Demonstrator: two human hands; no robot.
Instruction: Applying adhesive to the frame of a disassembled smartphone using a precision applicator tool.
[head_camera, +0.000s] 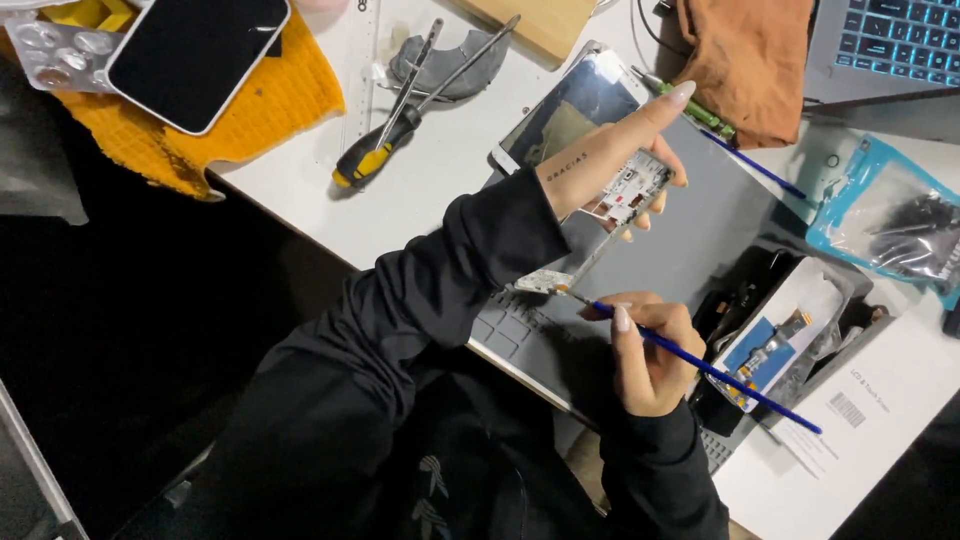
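My left hand (622, 150) grips a bare white phone frame (610, 220) over a grey work mat (700, 240), forefinger stretched out. The frame tilts down to its lower end near the black sleeve. My right hand (650, 355) holds a thin blue-handled tool (720, 375) like a pen. Its metal tip touches the frame's lower end. A phone screen panel (575, 105) lies flat just above the left hand.
A black and yellow screwdriver (375, 150) and tweezers lie on the white table (440, 170). A dark phone (195, 55) rests on a yellow cloth (265, 110). An orange cloth (750, 60), a laptop (890, 40), a blue parts bag (885, 220) and an open parts box (790, 330) sit right.
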